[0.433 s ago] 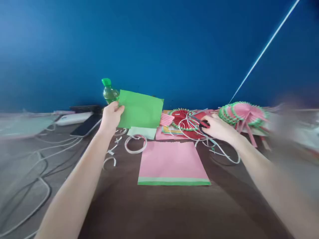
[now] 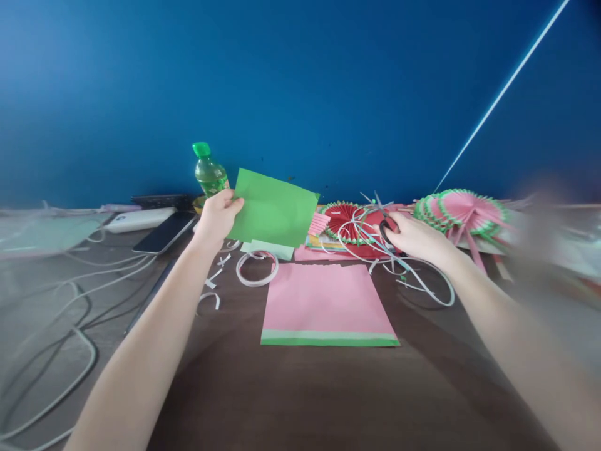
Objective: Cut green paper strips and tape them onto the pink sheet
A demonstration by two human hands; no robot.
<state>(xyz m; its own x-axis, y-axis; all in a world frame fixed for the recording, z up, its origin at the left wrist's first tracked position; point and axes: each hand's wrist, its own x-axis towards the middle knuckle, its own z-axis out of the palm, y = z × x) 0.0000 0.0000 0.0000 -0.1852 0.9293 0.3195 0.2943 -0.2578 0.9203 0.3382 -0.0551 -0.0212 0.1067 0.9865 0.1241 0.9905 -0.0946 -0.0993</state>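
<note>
My left hand pinches the left edge of a green paper sheet, lifted and tilted above the table. My right hand grips a pair of scissors by the dark handles, blades pointing up and parted. Flat in front of me lies a pink paper sheet with pale and bright green strips along its near edge. A roll of tape rests at its upper left, partly over a pale green paper piece.
Behind the scissors are white strips and a red pleated paper rosette. Pink-green pleated fans stand at right. A green-capped bottle, a phone and cables are at left. White scraps lie beside my left forearm.
My left hand has moved the green paper slightly right and tilted it. My right hand has raised the scissors, and their blades now show pointing up.
</note>
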